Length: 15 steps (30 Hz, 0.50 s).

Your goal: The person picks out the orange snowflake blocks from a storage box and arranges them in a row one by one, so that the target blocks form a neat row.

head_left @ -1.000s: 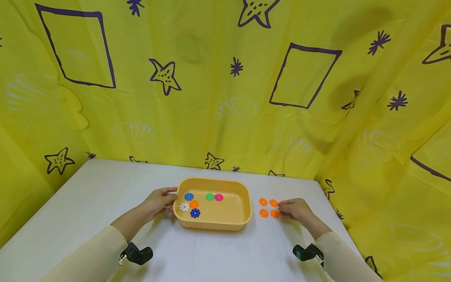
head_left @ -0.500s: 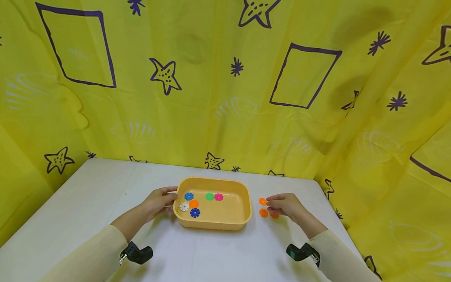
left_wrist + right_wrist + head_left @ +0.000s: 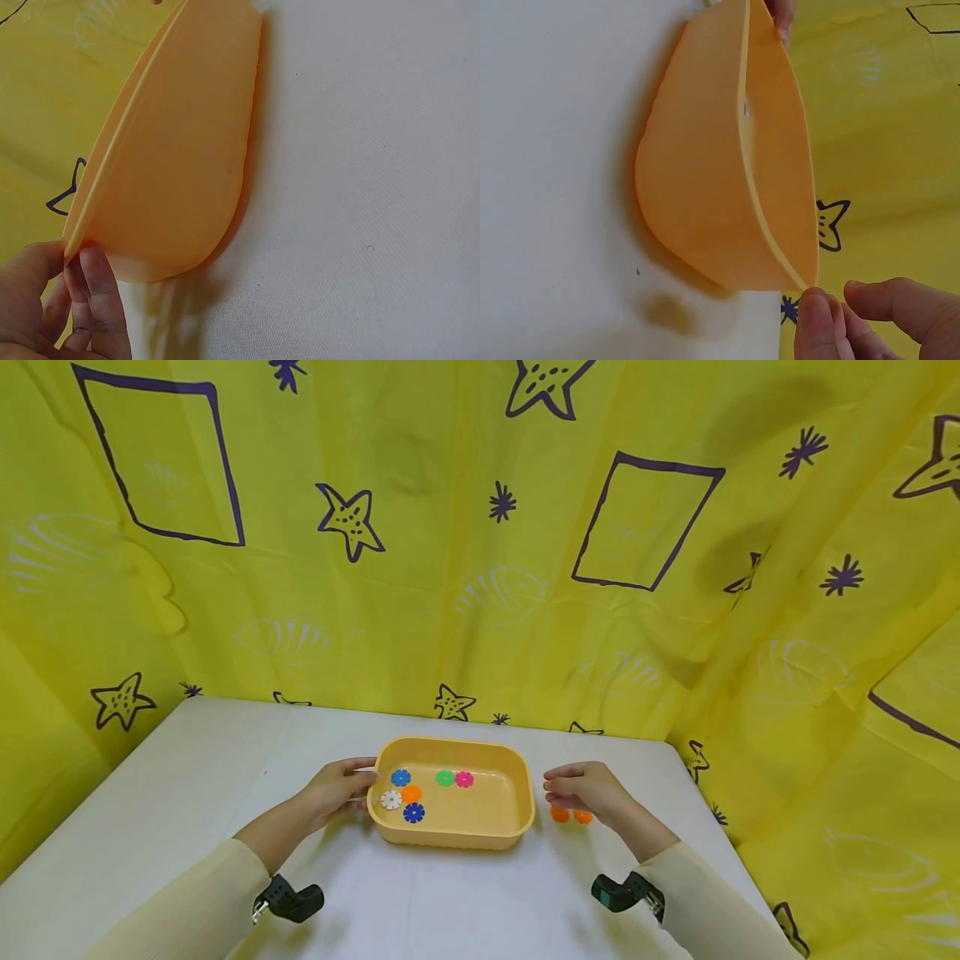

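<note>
My left hand [image 3: 341, 789] pinches the left rim of a shallow orange-yellow plastic basin [image 3: 472, 842], thumb above and fingers below, as the left wrist view shows. Notched plastic discs lie in the basin: light blue, white, orange [image 3: 410, 794], dark blue [image 3: 414, 812], green and pink [image 3: 464, 779]. My right hand [image 3: 588, 791] is at the basin's right end, fingertips right at the rim. In the right wrist view its thumb [image 3: 885, 298] stands apart from the fingers, with nothing between. Below it two orange discs [image 3: 559, 815] show on the table; the hand covers the area behind them.
The basin stands on a white table [image 3: 450, 910]. A yellow curtain [image 3: 420, 568] with dark star and frame drawings hangs behind the table and along its right side. Black cameras are strapped to the left wrist [image 3: 292, 902] and the right wrist [image 3: 622, 893].
My right hand has moved left from the orange discs' right side to the basin's right rim, passing over the discs. My left hand and the basin have stayed in place.
</note>
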Motion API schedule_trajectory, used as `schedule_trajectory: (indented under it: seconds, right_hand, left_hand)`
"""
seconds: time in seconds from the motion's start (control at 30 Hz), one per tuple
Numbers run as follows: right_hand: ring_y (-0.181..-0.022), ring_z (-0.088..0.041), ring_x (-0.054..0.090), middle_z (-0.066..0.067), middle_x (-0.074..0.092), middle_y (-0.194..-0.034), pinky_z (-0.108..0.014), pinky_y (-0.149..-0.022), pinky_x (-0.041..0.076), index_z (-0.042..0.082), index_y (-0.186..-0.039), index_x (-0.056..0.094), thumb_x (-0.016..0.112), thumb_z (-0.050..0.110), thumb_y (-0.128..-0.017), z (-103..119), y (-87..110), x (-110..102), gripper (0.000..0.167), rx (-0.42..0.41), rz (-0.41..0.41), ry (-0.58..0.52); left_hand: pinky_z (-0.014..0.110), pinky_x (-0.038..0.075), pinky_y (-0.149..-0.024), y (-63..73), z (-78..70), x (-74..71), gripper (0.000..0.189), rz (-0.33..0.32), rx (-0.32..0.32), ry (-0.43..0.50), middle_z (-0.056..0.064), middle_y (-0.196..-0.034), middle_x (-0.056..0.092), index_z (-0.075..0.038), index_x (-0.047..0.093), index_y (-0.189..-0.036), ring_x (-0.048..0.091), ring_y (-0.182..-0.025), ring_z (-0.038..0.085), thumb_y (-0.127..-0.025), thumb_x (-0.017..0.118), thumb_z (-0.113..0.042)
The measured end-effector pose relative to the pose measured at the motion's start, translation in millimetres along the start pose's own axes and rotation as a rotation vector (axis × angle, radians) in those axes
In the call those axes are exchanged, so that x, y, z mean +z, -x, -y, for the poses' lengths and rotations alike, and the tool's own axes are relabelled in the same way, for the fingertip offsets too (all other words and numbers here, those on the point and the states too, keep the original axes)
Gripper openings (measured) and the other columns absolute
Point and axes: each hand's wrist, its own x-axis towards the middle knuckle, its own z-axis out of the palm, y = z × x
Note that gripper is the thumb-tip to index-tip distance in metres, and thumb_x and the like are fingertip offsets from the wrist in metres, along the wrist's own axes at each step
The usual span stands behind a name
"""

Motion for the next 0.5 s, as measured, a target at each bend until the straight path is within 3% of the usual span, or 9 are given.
schedule_trajectory:
  seconds: [0.5]
  right_hand:
    - [-0.075,-0.014,0.072,-0.019,0.072,-0.095,-0.03,-0.074,0.06,-0.019,-0.12,0.057,0.064,0.001,-0.091,16,-10.7,29,0.036,-0.02,0.044,-0.044]
  left_hand:
    - [0.026,0.056,-0.071,-0.6,0.1,1.3,0.05,-0.01,-0.015,-0.023,0.02,-0.124,0.061,-0.005,0.043,-0.146,0.062,-0.08,0.017,-0.1,0.057,-0.018]
